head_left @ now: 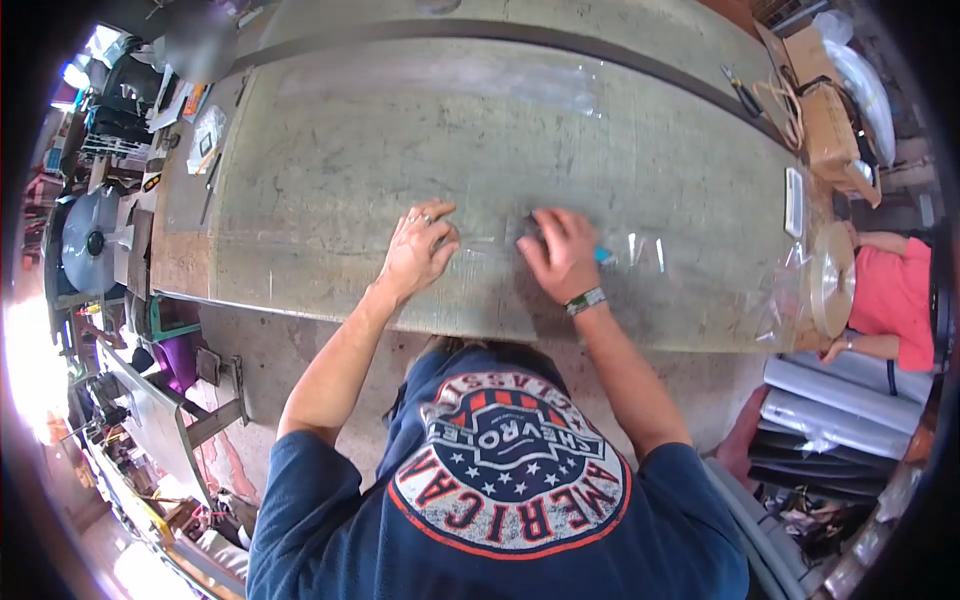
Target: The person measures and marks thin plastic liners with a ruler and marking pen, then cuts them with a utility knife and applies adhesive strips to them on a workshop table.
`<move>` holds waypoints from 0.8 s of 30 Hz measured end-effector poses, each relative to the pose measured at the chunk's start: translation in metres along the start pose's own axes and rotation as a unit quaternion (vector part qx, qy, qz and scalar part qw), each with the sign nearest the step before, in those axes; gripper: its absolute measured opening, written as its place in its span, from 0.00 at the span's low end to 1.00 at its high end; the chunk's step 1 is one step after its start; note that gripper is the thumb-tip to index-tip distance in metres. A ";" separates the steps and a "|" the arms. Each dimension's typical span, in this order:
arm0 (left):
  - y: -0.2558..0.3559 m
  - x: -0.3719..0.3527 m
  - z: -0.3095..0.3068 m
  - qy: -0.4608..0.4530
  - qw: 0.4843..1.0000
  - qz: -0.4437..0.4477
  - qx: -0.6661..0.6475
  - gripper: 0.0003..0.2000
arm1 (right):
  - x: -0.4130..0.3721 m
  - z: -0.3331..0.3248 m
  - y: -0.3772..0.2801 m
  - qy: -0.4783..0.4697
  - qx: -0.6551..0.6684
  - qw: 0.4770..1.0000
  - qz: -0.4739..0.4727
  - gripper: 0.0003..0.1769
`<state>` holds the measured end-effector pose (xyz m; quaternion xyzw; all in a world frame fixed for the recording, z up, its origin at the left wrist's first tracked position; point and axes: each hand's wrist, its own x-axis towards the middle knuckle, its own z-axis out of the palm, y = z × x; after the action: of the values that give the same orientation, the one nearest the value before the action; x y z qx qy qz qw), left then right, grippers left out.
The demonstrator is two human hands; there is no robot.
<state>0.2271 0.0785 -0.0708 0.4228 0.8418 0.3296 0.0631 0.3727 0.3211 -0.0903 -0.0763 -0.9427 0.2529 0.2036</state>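
My left hand (422,248) is over the near half of the worn table (350,140), its fingers bent and a ring on one of them; whether anything small is between them I cannot make out. To its right my right hand (562,250) is curled, palm down, round a small dark object (527,228), blurred by motion. A small blue piece (602,255) shows beside that hand. Clear film (645,250) with bright reflections lies on the table to the right.
Pliers (741,90) and a cardboard box (832,130) are at the back right. A co-worker in a red shirt (890,285) stands at the right end, beside a large tape roll (832,280). A fan (92,240) stands left. Rolls (840,405) lie at the lower right.
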 end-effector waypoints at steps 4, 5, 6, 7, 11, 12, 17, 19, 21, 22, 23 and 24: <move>0.017 0.006 -0.017 0.023 0.987 -0.058 -0.149 0.07 | 0.023 0.020 -0.042 -0.008 0.095 0.995 -0.019 0.31; 0.020 0.010 -0.022 0.029 0.979 -0.067 -0.188 0.07 | 0.031 0.025 -0.051 0.010 0.126 0.992 -0.020 0.30; 0.022 0.014 -0.027 0.037 0.970 -0.075 -0.226 0.07 | 0.039 0.025 -0.058 -0.026 0.240 0.968 0.061 0.27; 0.023 0.018 -0.031 0.052 0.971 -0.064 -0.224 0.08 | 0.049 0.023 -0.068 -0.065 0.350 0.924 0.138 0.25; 0.003 0.034 -0.043 0.034 0.956 -0.094 -0.275 0.14 | 0.086 0.018 -0.093 -0.098 0.398 0.883 0.227 0.13; 0.005 0.041 -0.052 0.024 0.944 -0.154 -0.291 0.17 | 0.097 0.011 -0.103 -0.090 0.396 0.884 0.231 0.12; -0.070 0.077 -0.076 -0.259 0.823 -0.090 -0.497 0.36 | 0.134 0.011 -0.118 -0.060 0.513 0.820 0.248 0.06; -0.081 0.088 -0.086 -0.246 0.849 -0.029 -0.467 0.40 | 0.156 0.005 -0.130 -0.055 0.525 0.806 0.268 0.05; -0.089 0.097 -0.086 -0.233 0.787 -0.036 -0.570 0.42 | 0.169 0.008 -0.136 -0.032 0.585 0.757 0.290 0.05; -0.094 0.099 -0.086 -0.214 0.697 -0.071 -0.680 0.42 | 0.178 0.010 -0.138 -0.043 0.602 0.743 0.290 0.05; -0.100 0.103 -0.086 -0.233 0.671 -0.078 -0.700 0.43 | 0.184 0.012 -0.139 -0.052 0.617 0.729 0.292 0.05; -0.100 0.111 -0.094 -0.255 0.642 -0.084 -0.718 0.43 | 0.189 0.014 -0.139 -0.059 0.632 0.715 0.293 0.06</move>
<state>0.0537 0.0723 -0.0396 0.2395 0.3231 0.7033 0.5862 0.1896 0.2418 0.0348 -0.1869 -0.5035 0.8411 0.0638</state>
